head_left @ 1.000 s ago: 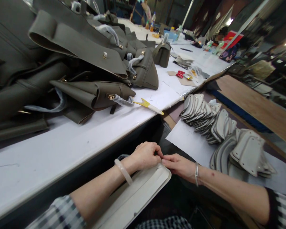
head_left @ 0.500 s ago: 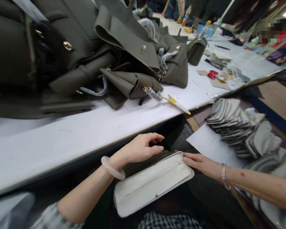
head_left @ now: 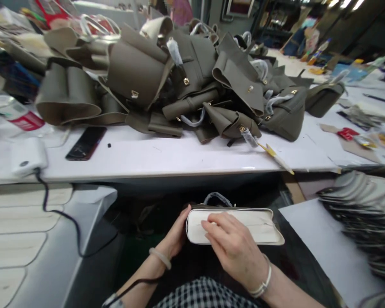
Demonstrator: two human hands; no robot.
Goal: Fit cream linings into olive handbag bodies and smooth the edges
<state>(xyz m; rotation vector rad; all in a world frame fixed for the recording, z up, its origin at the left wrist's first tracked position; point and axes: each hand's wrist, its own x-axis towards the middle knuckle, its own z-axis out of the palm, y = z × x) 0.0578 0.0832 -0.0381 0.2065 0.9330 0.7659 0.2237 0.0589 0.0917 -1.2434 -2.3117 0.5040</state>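
Note:
A dark grey-brown handbag (head_left: 197,206) is at my lap, its pale cream panel (head_left: 259,233) facing up. Behind the panel rises the bag's plastic-wrapped handle (head_left: 217,196). My left hand (head_left: 179,226) is closed on the bag's left end, its fingers partly hidden behind the edge. Over the panel's left half, my right hand (head_left: 234,241) has its fingers bent and drawn together, the tips at the surface. Whether anything small lies between those fingertips I cannot make out.
Similar handbags (head_left: 141,72) are heaped along the white table (head_left: 179,156). A phone (head_left: 86,143) and a white corded device (head_left: 28,156) lie left. Cream panels (head_left: 16,237) lie lower left; stacked pale pieces (head_left: 365,214) stand right. A yellow-handled tool (head_left: 276,157) overhangs the table edge.
The view has swung left. My left hand has gone from hovering above the bag to its left end. My right hand has left the right end and come over the panel.

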